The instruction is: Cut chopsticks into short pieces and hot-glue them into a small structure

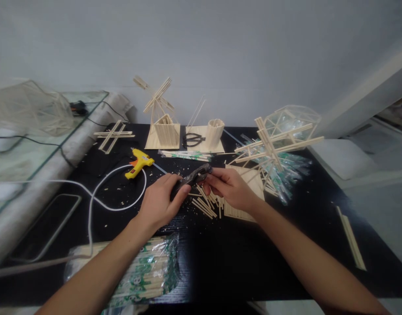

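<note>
Above the middle of the table, my left hand [161, 197] and my right hand [235, 188] both grip a long dark object [198, 173] with an uneven, shiny surface; its kind is not clear. My left fingers and thumb close round its near-left end, while my right fingertips pinch its far-right end. Short cut wooden sticks [203, 207] lie in a loose pile just below it. Beside my right wrist stands a stick-built windmill model [269, 144] on a wooden base [242, 212], partly hidden by that hand.
A yellow glue gun [139, 162] with a white cable [89, 210] lies to the left. Two stick models [166, 131] [215, 133] stand at the back, with black scissors [193, 140] between them. Bagged chopsticks [148, 271] lie in front; wrappers [286, 175] lie at right.
</note>
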`<action>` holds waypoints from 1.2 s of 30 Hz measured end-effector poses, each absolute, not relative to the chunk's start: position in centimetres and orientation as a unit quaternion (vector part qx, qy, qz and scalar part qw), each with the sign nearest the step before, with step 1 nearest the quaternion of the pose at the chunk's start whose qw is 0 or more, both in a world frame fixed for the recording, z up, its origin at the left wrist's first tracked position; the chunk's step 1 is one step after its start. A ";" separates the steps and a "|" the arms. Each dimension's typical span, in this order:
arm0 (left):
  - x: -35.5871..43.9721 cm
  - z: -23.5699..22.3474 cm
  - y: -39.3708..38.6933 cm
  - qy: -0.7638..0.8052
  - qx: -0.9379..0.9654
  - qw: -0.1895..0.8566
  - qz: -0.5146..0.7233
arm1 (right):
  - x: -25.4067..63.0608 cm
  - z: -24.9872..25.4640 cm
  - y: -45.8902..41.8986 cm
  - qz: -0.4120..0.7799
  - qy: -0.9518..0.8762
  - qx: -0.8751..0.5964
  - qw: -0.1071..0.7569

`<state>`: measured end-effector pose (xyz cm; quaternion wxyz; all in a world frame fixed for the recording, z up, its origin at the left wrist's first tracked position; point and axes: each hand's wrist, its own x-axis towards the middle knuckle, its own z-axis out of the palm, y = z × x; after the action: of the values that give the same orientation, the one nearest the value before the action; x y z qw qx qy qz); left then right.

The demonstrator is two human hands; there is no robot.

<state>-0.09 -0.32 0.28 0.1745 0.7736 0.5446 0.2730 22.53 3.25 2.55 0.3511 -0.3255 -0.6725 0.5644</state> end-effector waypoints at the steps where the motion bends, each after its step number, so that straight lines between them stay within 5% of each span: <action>1: -0.1 0.3 -0.3 0.545 0.773 0.174 0.274 | 22.5 2.5 3.3 0.558 -0.678 -0.322 0.355; 27: 0.5 0.2 -0.7 0.605 0.741 0.178 0.230 | 21.7 1.9 2.6 0.648 -0.583 -0.342 0.351; 31: 0.6 0.2 -0.1 0.611 0.703 0.277 0.236 | 21.7 2.0 2.8 0.648 -0.576 -0.359 0.345; 36: 0.3 -0.2 0.9 0.573 0.534 0.578 0.229 | 21.9 2.2 2.9 0.641 -0.573 -0.376 0.346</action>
<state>0.34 0.86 -0.24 0.5782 0.5337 0.5731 0.2291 21.89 2.90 2.21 0.3456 -0.3759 -0.5726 0.6414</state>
